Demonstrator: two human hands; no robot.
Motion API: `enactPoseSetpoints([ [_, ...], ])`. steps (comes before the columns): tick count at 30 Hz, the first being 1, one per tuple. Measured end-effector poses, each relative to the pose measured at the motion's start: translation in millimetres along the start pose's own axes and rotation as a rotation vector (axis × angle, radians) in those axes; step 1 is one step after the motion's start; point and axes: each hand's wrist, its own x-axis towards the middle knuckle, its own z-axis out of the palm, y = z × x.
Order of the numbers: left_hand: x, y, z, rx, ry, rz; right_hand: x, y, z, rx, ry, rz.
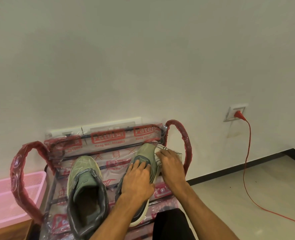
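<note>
White wall (143, 58); socket (229, 117) with red cord (238, 115) right of the grips, pink tray (13, 196) far left. Plastic-wrapped rack (107, 135) carries two green shoes. Left grip (138, 181), fingers flat, rests on the right shoe (143, 151). Right grip (171, 165), fingers extended, presses a cloth (160, 148) against that shoe's outer side. Left shoe (84, 170) stands untouched, just left.
</note>
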Motion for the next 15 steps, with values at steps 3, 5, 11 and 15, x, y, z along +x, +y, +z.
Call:
enactPoseSetpoints([
  [3, -0.9, -0.1, -0.2, -0.038, 0.026, 0.001, 5.8, 4.3, -3.7, 0.068, 0.034, 0.040],
  [5, 0.0, 0.0, -0.8, -0.069, 0.045, -0.009, 2.8, 3.6, -2.5, 0.084, 0.011, -0.009],
  [11, 3.2, -0.3, 1.6, -0.162, 0.077, -0.034, -4.6, 7.7, -1.9, 0.057, -0.049, -0.041],
  [15, 3.3, -0.9, 2.8, -0.239, 0.085, -0.062, -7.8, -9.0, -3.3, 0.112, 0.008, -0.042],
])
